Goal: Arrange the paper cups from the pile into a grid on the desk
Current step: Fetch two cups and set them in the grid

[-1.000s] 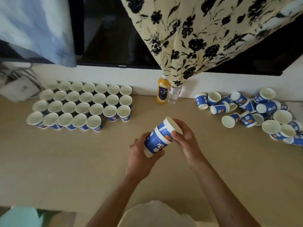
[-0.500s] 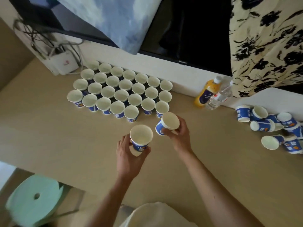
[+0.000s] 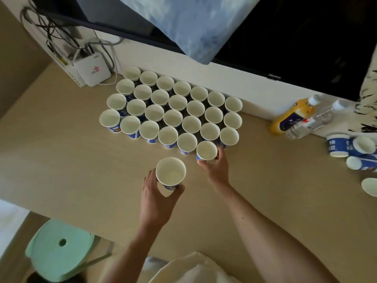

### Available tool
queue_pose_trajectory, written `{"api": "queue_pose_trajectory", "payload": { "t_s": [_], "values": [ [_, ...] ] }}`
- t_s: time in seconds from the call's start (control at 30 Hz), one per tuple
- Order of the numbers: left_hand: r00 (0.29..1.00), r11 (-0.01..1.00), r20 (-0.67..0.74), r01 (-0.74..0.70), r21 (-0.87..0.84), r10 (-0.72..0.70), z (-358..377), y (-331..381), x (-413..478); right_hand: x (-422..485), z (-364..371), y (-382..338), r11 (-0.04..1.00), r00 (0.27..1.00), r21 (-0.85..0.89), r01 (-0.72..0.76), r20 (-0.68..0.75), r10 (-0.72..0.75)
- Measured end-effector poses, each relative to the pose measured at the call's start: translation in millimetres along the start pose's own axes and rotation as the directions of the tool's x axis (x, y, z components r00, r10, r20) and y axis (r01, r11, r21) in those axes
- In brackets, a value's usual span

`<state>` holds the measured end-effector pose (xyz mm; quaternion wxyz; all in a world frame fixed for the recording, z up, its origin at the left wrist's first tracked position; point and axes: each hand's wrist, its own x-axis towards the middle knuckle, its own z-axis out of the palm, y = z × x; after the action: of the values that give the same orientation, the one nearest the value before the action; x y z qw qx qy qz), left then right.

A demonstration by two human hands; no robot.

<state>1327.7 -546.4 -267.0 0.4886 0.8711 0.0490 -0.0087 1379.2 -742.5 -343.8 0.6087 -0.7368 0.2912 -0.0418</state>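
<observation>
Half a second ago the right hand (image 3: 214, 168) held the right-hand cup (image 3: 206, 150) tilted above the bench (image 3: 61, 160). Now that cup stands upright, mouth up, as sixth in the near row of the grid (image 3: 173, 111), just beside the fifth. The hand's fingers curl round its lower wall from the near side. Its base is hidden, so it may or may not rest on the bench.

The left hand (image 3: 155, 201) still grips the left-hand cup (image 3: 171, 173), mouth up, over bare bench nearer the person. Both cups are empty and white inside.

The grid's cups all stand mouth up and empty, with three rows of seven behind the near one. At the right edge, the cups of the pile (image 3: 355, 152) lie mostly on their sides, near an orange juice bottle (image 3: 289, 117) and a clear water bottle (image 3: 312, 121).
</observation>
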Motion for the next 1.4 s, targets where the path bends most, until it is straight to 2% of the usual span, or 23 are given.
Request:
{"api": "queue_pose_trajectory", "payload": {
  "t_s": [0.27,0.43,0.63,0.73,0.8,0.87,0.97,1.03,1.1,1.2,1.4],
  "values": [
    [0.999,1.000,0.045,0.003,0.018,-0.004,-11,-12,18,12,17,15,1.000,0.994,-0.014,-0.019,-0.108,0.017],
    [0.996,1.000,0.086,-0.003,0.027,0.001,-10,-15,23,17,20,22,1.000,0.988,-0.013,0.019,-0.151,-0.020],
    [0.993,1.000,0.120,0.013,0.027,-0.016,-6,-13,19,10,15,32,0.997,0.992,0.031,-0.066,-0.110,0.069],
    [0.987,0.999,0.159,0.037,0.012,-0.038,-1,-10,15,-13,6,35,0.990,0.972,0.034,-0.134,-0.187,0.138],
    [0.981,0.999,0.190,0.048,0.001,-0.047,4,-8,13,-31,-7,35,0.988,0.964,0.085,-0.127,-0.225,0.143],
    [0.974,0.999,0.222,0.040,-0.006,-0.038,13,-6,11,-46,-23,28,0.972,0.972,0.192,-0.135,-0.166,0.168],
    [0.962,1.000,0.274,-0.007,-0.019,0.012,27,1,9,-62,-45,8,0.919,0.984,0.353,-0.176,0.061,0.165],
    [0.950,0.998,0.307,-0.049,-0.026,0.054,35,6,9,-67,-56,-6,0.921,0.975,0.360,-0.150,0.206,0.078],
    [0.936,0.995,0.338,-0.091,-0.035,0.097,42,12,8,-70,-65,-18,0.946,0.958,0.310,-0.099,0.288,0.006],
    [0.914,0.985,0.367,-0.163,-0.053,0.171,50,21,8,-71,-71,-32,0.964,0.948,0.260,-0.056,0.318,-0.031],
    [0.890,0.975,0.401,-0.219,-0.039,0.216,56,23,7,-78,-70,-33,0.963,0.972,0.269,-0.035,0.232,-0.029]
  ]
}}
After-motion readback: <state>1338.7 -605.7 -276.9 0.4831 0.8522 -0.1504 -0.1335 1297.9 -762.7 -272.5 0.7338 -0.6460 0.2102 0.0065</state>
